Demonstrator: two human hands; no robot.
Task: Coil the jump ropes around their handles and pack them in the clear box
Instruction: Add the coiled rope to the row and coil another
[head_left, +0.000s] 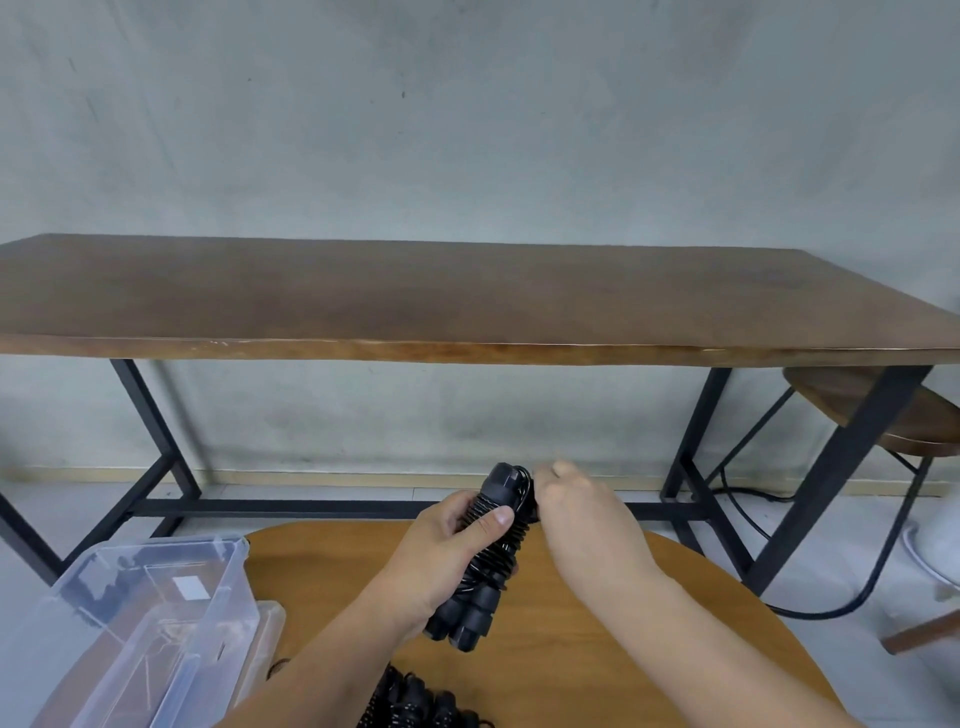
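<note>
My left hand (441, 551) grips a black jump rope (491, 540), its cord coiled tightly round the paired handles, held upright above the round wooden table (623, 649). My right hand (576, 509) is at the top right of the bundle, fingers curled and pinching the cord near the handle tops. More black jump ropes (415, 701) lie on the table near its front edge, partly hidden by my left forearm. The clear box (156, 613) stands at the table's left edge, open, and I see no ropes inside it.
The clear box's lid (267, 639) lies beside the box on its right. Beyond stands a long dark wooden table (467, 296) with black metal legs against a grey wall. A stool (883, 415) and a black cable (810, 608) are at the right.
</note>
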